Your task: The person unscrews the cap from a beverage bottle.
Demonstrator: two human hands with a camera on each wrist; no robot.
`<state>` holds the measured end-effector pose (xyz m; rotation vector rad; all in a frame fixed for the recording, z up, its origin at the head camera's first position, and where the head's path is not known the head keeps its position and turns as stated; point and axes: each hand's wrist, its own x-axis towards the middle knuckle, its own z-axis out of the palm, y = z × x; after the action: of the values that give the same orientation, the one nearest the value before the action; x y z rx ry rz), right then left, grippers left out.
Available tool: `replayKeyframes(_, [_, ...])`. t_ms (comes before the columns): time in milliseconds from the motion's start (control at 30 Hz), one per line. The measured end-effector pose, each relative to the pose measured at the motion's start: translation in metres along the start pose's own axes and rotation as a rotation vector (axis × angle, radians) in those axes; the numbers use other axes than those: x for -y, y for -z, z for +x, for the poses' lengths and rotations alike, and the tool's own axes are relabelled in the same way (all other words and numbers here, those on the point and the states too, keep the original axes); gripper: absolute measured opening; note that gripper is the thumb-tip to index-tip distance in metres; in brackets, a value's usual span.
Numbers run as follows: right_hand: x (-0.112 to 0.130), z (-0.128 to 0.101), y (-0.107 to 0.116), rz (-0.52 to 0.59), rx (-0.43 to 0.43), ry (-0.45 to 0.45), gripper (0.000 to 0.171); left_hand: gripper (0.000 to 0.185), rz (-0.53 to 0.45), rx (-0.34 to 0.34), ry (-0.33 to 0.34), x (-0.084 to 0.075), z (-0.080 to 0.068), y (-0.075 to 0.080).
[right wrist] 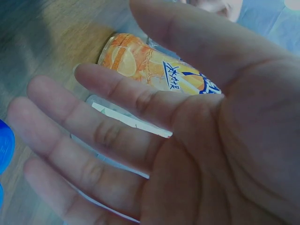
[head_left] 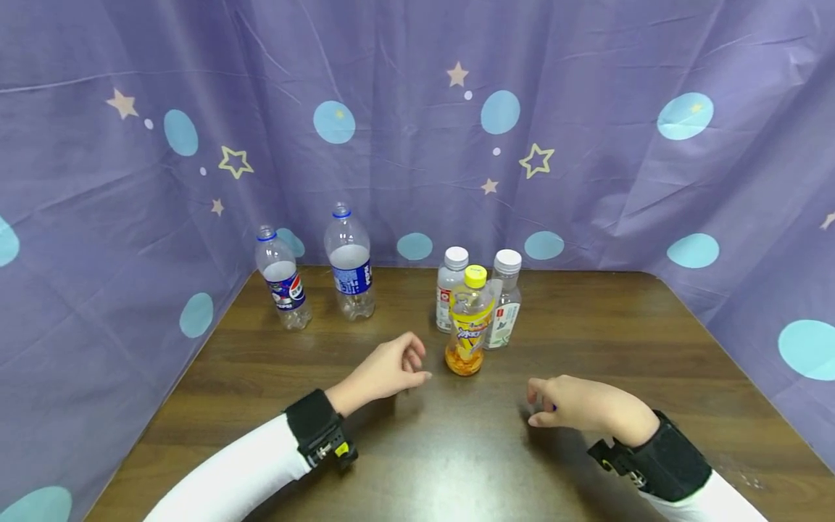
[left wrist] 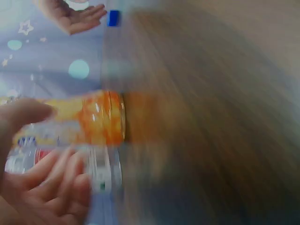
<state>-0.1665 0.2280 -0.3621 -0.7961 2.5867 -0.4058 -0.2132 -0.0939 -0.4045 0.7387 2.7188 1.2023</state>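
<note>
My left hand [head_left: 389, 366] hovers over the table just left of a bottle with a yellow cap [head_left: 475, 276] and a little orange liquid; its fingers are loosely curved and hold nothing. In the left wrist view, the orange-labelled bottle [left wrist: 103, 119] appears beyond the thumb and fingers. To the right of that bottle, my right hand [head_left: 577, 406] is held low with relaxed, empty fingers. A small blue object [left wrist: 113, 18], probably a bottle cap, is by the right fingertips; the head view shows only a sliver of it. In the right wrist view the palm and spread fingers [right wrist: 110, 133] show.
Two white-capped bottles, one left [head_left: 446, 279] and one right [head_left: 507, 319], stand just behind the yellow-capped one. At the back left are two uncapped, clear Pepsi bottles, a nearer one [head_left: 287, 290] and a taller one [head_left: 352, 275]. A purple curtain [head_left: 404, 167] hangs behind the wooden table [head_left: 626, 326].
</note>
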Motion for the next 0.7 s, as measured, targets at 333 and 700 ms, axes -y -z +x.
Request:
replayKeyframes(333, [-0.001, -0.007, 0.0, 0.011, -0.01, -0.038, 0.028, 0.087, -0.243, -0.284, 0.026, -0.028, 0.05, -0.05])
replayKeyframes(700, [-0.006, -0.009, -0.003, 0.024, -0.013, -0.041, 0.026, 0.087, -0.331, -0.351, 0.093, -0.032, 0.072, -0.074])
